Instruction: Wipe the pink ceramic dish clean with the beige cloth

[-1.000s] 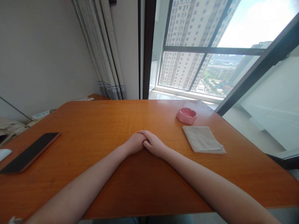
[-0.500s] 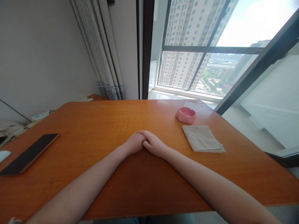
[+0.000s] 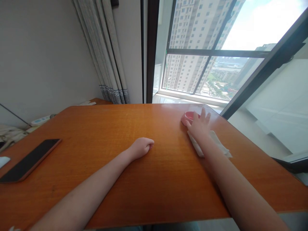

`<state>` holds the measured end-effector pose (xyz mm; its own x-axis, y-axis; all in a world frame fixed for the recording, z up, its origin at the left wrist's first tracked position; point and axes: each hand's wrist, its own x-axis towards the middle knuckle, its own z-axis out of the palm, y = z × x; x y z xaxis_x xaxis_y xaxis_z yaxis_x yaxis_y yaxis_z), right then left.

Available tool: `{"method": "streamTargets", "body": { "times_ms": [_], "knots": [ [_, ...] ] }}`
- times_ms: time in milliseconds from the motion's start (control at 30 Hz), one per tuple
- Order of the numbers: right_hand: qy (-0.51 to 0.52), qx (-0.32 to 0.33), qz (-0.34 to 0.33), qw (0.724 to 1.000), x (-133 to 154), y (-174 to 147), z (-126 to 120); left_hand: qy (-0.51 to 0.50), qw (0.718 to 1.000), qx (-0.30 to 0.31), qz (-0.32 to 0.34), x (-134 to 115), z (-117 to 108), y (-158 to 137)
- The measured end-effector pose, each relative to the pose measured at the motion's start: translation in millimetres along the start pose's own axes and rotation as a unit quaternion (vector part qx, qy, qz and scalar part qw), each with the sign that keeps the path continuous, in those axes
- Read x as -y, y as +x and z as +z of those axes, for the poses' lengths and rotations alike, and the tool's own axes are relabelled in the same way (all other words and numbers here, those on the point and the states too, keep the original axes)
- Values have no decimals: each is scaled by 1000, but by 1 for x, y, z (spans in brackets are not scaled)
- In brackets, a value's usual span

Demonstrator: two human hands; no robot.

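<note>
My right hand is spread over the near right side of a pink ashtray, which it partly hides. Whether the fingers touch the ashtray I cannot tell. Beneath my right wrist lies a folded pale grey cloth, with its middle covered by the forearm. My left hand rests on the wooden table near the middle, fingers curled into a fist with nothing visible in them.
A black flat pad with a reddish edge lies on the table's left side, a white object beside it. Past the far edge stand a grey curtain and a window. A power strip sits beyond the left edge.
My right hand has left my left hand and moved forward and right to the ashtray, its fingers now spread. The left hand stays in place, curled. Ashtray and cloth have not moved.
</note>
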<state>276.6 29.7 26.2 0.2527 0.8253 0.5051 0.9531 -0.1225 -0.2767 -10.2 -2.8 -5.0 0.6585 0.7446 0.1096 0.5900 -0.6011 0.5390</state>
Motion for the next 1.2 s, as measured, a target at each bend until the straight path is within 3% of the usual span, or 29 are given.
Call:
{"method": "streamTargets", "body": {
  "times_ms": [100, 200, 533, 633, 733, 800, 967, 1200],
  "knots": [
    [-36, 100, 82, 991, -24, 3, 11, 4, 1000, -4, -1, 0, 0, 0],
    [-14, 149, 88, 985, -34, 4, 21, 4, 1000, -5, 2, -1, -1, 0],
    [48, 75, 46, 995, -53, 15, 34, 20, 1000, -15, 12, 1, -1, -1],
    [85, 75, 9, 994, -33, 10, 28, 50, 992, -106, 42, 1, -4, -2],
    [152, 98, -83, 980, 7, -4, 22, 103, 967, -222, 73, -1, -6, -3],
    [204, 131, -147, 959, 37, -18, 19, 138, 955, -252, 79, -2, -7, -4],
    [309, 174, -240, 904, 84, -54, 17, 195, 953, -217, 78, 3, -13, -3],
    [345, 191, -243, 886, 85, -66, 27, 202, 959, -168, 107, 15, -17, -2]
  ]
}}
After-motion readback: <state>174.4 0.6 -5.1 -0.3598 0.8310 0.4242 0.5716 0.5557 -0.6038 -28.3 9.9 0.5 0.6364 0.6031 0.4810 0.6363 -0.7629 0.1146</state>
